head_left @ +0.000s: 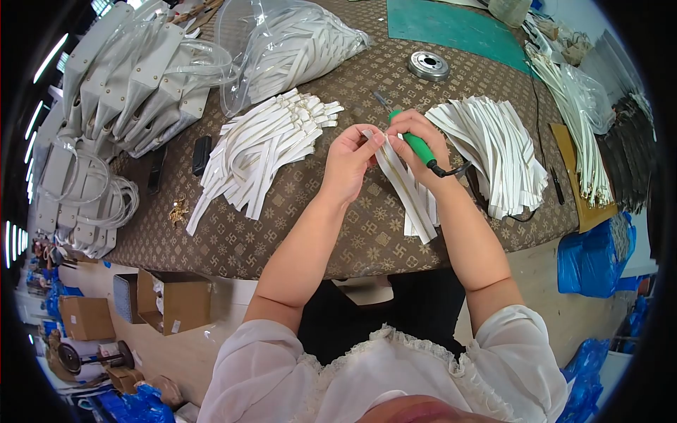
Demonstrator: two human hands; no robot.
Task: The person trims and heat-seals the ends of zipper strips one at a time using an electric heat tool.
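Observation:
My left hand (352, 158) pinches the upper end of a white zipper strip (405, 187) with gold teeth, and the strip hangs down over the brown patterned cloth. My right hand (425, 137) is closed round a green-handled soldering iron (419, 146), its metal tip pointing up and away from me. The thumb and fingertips of that hand also meet the zipper's end beside my left thumb. What lies right between the fingertips is too small to make out. A fanned pile of zippers (264, 148) lies left of my hands, and another pile of white strips (497, 151) lies to the right.
A round metal tin (429, 65) sits beyond the iron, near a green mat (458, 32). A clear bag of strips (289, 53) and grey bags (127, 84) crowd the left. Small gold parts (178, 211) lie near the front-left edge. A black cord runs down the right.

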